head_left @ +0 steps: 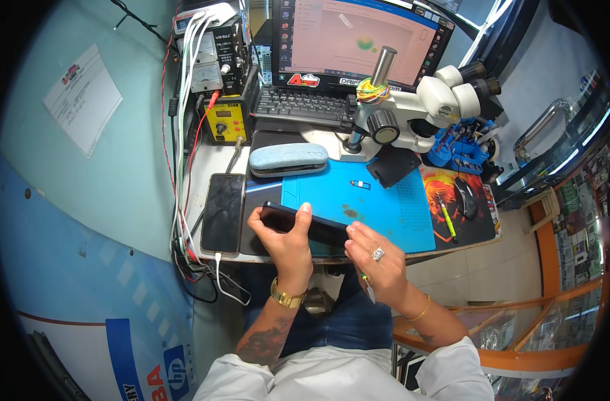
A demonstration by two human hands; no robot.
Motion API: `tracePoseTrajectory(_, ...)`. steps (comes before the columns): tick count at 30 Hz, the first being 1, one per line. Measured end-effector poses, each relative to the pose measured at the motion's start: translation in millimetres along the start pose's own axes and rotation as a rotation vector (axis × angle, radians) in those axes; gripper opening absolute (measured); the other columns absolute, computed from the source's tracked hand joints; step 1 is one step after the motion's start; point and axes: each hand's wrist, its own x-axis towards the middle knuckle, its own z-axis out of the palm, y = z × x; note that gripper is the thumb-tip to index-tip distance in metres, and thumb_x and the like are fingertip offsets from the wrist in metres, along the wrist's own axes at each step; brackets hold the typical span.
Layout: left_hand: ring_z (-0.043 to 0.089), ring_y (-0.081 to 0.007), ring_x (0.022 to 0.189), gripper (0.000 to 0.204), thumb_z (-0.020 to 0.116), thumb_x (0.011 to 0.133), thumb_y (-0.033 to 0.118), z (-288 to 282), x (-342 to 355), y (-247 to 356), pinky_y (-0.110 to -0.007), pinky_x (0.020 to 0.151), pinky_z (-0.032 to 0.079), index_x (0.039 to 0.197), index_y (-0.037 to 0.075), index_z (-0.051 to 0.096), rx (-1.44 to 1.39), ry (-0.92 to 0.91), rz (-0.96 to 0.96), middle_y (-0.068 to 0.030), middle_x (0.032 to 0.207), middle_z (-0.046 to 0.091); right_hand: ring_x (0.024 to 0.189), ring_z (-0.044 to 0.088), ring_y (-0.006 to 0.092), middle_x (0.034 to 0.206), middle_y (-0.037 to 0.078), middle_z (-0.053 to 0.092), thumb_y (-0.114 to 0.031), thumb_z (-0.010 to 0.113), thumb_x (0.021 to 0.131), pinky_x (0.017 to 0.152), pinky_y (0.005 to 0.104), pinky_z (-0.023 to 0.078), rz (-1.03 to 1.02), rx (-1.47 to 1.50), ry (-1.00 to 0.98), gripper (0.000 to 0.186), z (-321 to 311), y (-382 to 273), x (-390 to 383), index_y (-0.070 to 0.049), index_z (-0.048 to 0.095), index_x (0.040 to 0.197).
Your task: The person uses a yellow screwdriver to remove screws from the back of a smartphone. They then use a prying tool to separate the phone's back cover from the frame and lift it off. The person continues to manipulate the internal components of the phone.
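Note:
My left hand is closed around the left end of a dark phone, thumb along its upper edge, holding it tilted above the front of the blue work mat. The fingers of my right hand touch the phone's right end. A thin tool with a green part and a flat pale tip sticks out below that palm, held in the curled fingers. On the mat lies a small part with a dark and white face. A second phone, screen dark, lies left with a white cable plugged in.
A microscope stands behind the mat, with a black flat piece by its base. A blue-grey glasses case, keyboard, monitor and yellow soldering station are around. Right are a yellow-green pen-like tool and mouse.

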Motion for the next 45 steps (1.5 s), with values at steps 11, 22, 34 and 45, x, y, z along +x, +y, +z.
tracePoseTrajectory(11, 0.056, -0.0116, 0.098, 0.063, 0.079, 0.088, 0.005, 0, -2, 0, -0.028, 0.088, 0.048, 0.133, 0.008, 0.036, -0.036, 0.029, 0.002, -0.0051, 0.113, 0.053, 0.100, 0.074, 0.0343, 0.102, 0.018, 0.074, 0.001, 0.075, 0.085, 0.084, 0.0403, 0.061, 0.210, 0.188, -0.076, 0.018, -14, 1, 20, 0.003, 0.067, 0.101)
tracePoseTrajectory(22, 0.056, -0.0121, 0.096, 0.065, 0.082, 0.086, 0.005, 4, -2, 4, -0.028, 0.084, 0.050, 0.129, 0.006, 0.033, -0.026, 0.034, -0.008, -0.0075, 0.112, 0.052, 0.105, 0.072, 0.0407, 0.107, 0.024, 0.072, 0.004, 0.074, 0.080, 0.086, 0.0455, 0.061, -0.036, 0.059, 0.016, 0.029, 5, 7, 3, 0.005, 0.065, 0.108)
tracePoseTrajectory(34, 0.055, -0.0105, 0.098, 0.059, 0.079, 0.089, 0.005, -1, -1, -4, -0.027, 0.086, 0.048, 0.130, 0.008, 0.037, 0.012, 0.028, 0.025, -0.0049, 0.113, 0.054, 0.105, 0.073, 0.0384, 0.107, 0.023, 0.073, 0.002, 0.075, 0.079, 0.091, 0.0446, 0.060, -0.102, 0.022, 0.031, 0.027, 19, 11, 9, 0.005, 0.067, 0.105)
tracePoseTrajectory(45, 0.064, -0.0075, 0.089, 0.019, 0.075, 0.092, 0.003, -22, 11, 22, -0.025, 0.079, 0.052, 0.110, -0.002, 0.071, 0.394, -0.804, -0.067, -0.0026, 0.098, 0.073, 0.110, 0.072, 0.0325, 0.110, 0.017, 0.075, 0.002, 0.073, 0.083, 0.100, 0.0459, 0.056, 0.096, 0.218, -0.159, 0.018, -67, 66, 12, 0.002, 0.071, 0.101)
